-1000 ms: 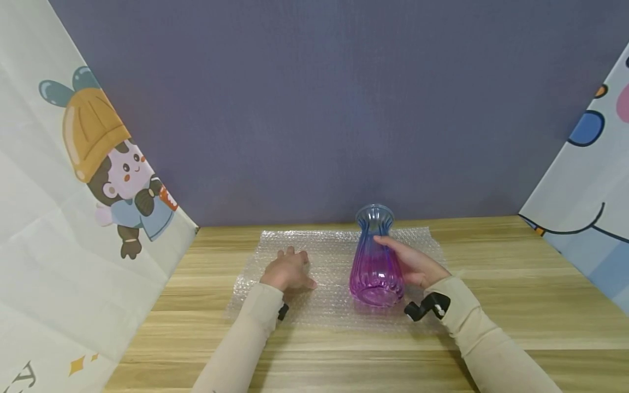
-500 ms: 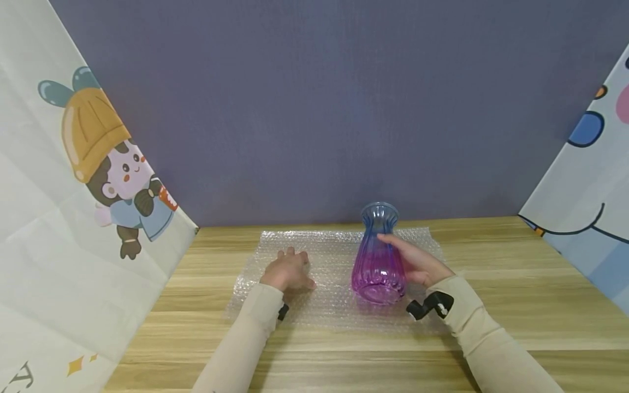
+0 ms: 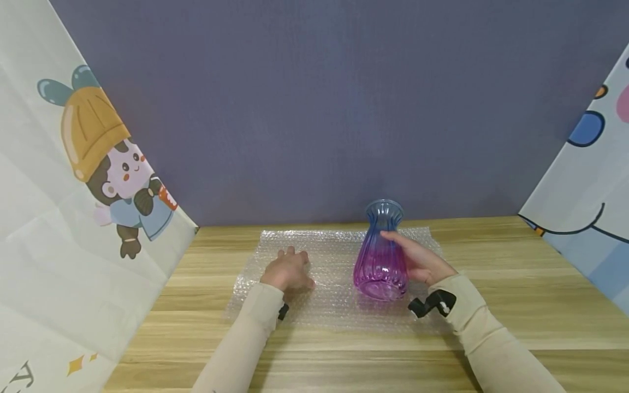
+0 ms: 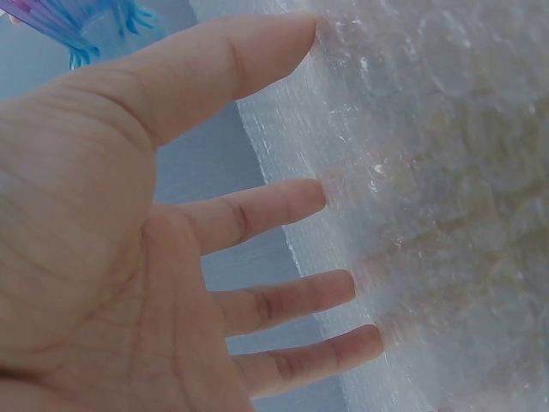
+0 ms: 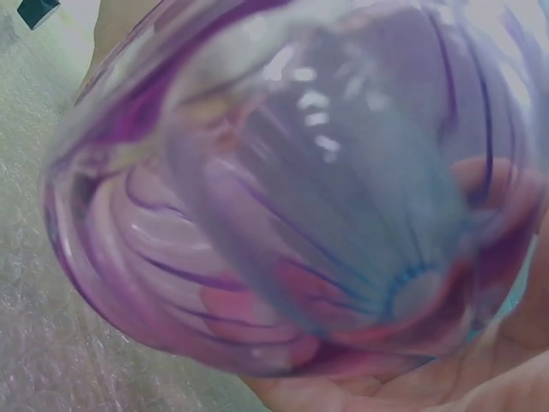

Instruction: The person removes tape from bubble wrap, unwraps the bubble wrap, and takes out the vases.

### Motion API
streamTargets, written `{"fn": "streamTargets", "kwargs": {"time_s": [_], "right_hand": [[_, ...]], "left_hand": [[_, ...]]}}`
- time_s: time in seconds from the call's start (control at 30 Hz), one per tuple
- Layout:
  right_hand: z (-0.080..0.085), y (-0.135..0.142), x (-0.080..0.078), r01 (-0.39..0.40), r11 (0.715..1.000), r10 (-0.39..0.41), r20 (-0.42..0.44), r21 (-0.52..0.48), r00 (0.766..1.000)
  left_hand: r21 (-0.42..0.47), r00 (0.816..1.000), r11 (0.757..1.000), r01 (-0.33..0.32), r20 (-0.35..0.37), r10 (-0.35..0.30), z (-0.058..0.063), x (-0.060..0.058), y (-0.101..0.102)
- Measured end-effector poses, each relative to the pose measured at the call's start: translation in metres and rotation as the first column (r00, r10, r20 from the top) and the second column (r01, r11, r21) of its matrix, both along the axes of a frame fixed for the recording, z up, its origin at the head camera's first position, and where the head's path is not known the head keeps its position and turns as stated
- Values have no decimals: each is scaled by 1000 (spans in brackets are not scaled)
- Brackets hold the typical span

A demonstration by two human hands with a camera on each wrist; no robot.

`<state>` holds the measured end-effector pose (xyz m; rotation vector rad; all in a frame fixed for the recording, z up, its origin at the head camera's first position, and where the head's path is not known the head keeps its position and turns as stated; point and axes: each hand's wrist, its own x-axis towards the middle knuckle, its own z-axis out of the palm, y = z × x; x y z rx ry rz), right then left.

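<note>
A fluted glass vase (image 3: 381, 265), blue at the neck and purple toward the base, is held in my right hand (image 3: 421, 261). Its bottom faces partly toward the head camera, so it tilts with the mouth away. In the right wrist view the vase (image 5: 283, 189) fills most of the picture, with fingers showing through the glass. My left hand (image 3: 287, 270) rests with spread fingers on the left part of a bubble wrap sheet (image 3: 329, 305). In the left wrist view its straight fingertips (image 4: 302, 197) touch the bubble wrap (image 4: 446, 197).
The bubble wrap lies flat on a wood-grain table (image 3: 516, 284). A dark blue-grey panel (image 3: 314, 109) stands behind the table's back edge. Pale printed sheets flank it, a cartoon child (image 3: 118, 164) on the left one. Each wrist carries a small black camera mount (image 3: 432, 303).
My right hand has moved slightly to the right and up with the vase, whose base shows more toward the head camera. The left hand has stayed where it was on the bubble wrap.
</note>
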<state>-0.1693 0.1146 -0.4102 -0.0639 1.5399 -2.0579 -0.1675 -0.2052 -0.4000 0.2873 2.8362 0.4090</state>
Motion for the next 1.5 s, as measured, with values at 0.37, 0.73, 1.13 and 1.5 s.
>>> {"fn": "streamTargets", "kwargs": {"time_s": [0.37,0.73,1.13,1.5], "right_hand": [[4,2,1,25,1000,-25,13,14,1000],[9,4,4,31,1000,-31,-4,-5,1000],[15,9,4,66,996,-66,-2,-67,998],[14,9,3,77,993,-78,-5,-91,997]], "left_hand": [[-7,1000,1000,-2,7,2,0,1,1],[-15,1000,1000,-6,4,6,0,1,3],[-28,1000,1000,-6,-3,6,-2,0,5],[-39,1000,999,-7,-1,7,-2,-1,7]]}}
